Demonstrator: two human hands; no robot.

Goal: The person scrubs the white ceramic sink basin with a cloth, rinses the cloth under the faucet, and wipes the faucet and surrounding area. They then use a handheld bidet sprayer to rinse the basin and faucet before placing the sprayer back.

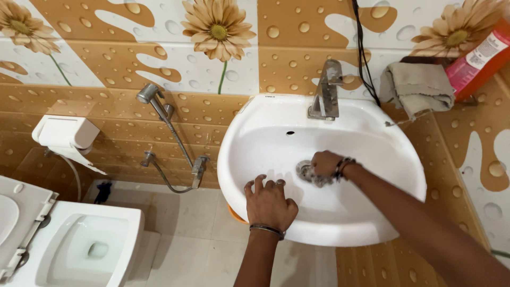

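Observation:
A white wall-mounted basin [249,133] fills the middle of the view. My right hand [325,162] reaches into the bowl and is closed over a grey scrubbing pad [319,180] at the metal drain [304,169]. A dark bead bracelet sits on that wrist. My left hand [270,201] rests palm down on the basin's front rim, fingers spread, holding nothing; a metal bangle circles its wrist. A chrome tap [326,90] stands at the back of the basin, with no water running.
A white toilet [79,244] with its lid raised stands at lower left. A paper dispenser [66,133] and a hand-spray hose [170,127] hang on the tiled wall. A grey cloth [417,87] and a red bottle [481,58] lie on the right ledge.

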